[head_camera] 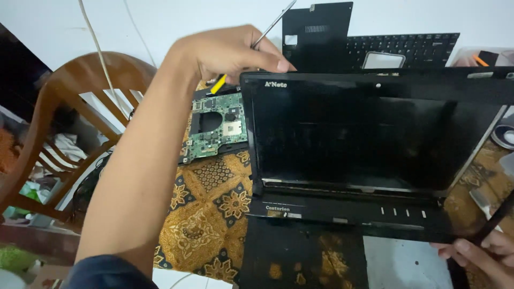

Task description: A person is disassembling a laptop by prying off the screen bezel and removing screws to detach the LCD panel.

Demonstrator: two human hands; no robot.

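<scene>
A laptop lid [369, 134] is gripped at its top corner by the left hand [230, 51], a screwdriver [251, 48] pinched alongside; the base is steadied by the right hand [482, 254], fingers curled closed. The lid is best supported evenly.

Evenly and softly lit from above, bright on the white wall [160, 16]. No hard shadows anywhere. Faint dull sheen on the dark glossy laptop screen [353, 134], without strong glare. Slightly soft overall, with light motion blur on the thin metal screwdriver shaft [274, 24]. Wide-angle bending at the edges, clear on the brown wooden chair [64, 107].
</scene>
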